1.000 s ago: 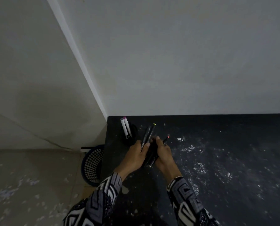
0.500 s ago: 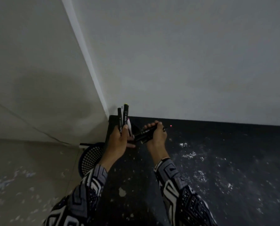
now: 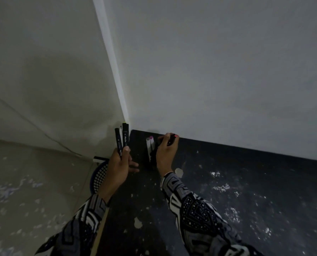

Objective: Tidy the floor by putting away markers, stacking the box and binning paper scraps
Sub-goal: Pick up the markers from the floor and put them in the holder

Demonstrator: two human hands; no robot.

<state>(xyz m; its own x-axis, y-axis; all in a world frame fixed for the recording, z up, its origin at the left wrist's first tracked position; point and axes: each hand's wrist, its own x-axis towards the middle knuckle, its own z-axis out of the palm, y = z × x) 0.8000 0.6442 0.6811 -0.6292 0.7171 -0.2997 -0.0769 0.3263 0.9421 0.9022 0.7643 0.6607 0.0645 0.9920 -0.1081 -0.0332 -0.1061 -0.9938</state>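
A dim room corner. A black table [image 3: 228, 182], matte and flecked with white paper scraps [image 3: 221, 187], meets pale smooth walls. Beside its left edge, on the speckled floor, sits a round dark mesh bin [image 3: 99, 179]. The person's left hand [image 3: 118, 163] grips two slim black markers [image 3: 121, 140] upright. The right hand [image 3: 166, 154] curls around another dark marker [image 3: 171, 140] at a black pen holder [image 3: 152, 157], where two white markers [image 3: 150, 145] stand.
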